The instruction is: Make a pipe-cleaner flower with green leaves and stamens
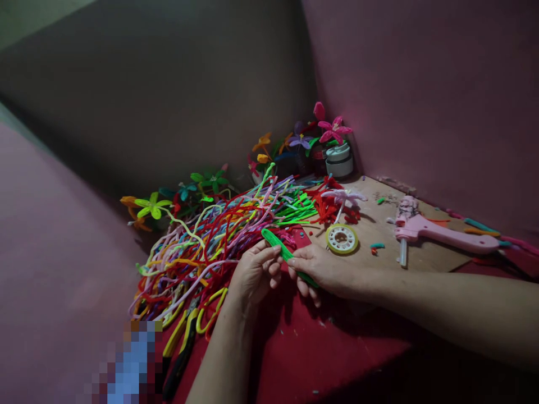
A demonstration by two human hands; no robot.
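Note:
A flat, fuzzy green pipe-cleaner leaf (279, 245) is held between both my hands, slanting from upper left to lower right. My left hand (257, 269) pinches it near its upper part with thumb and fingers. Farther along, my right hand (314, 269) grips its lower part, and the green end shows past the fingers. Just behind the hands lies a large tangled heap of colored pipe cleaners (219, 224). Pliers with yellow and black handles (185, 334) rest beside my left forearm, next to yellow-handled scissors (214, 308).
On a wooden board (379, 207) to the right lie a pink glue gun (450, 234), a roll of tape (342, 239) and a pale lilac flower (343, 196). Finished pipe-cleaner flowers (334, 130) stand at the back by a small grey-white container (339, 160). Walls enclose the red surface (303, 359).

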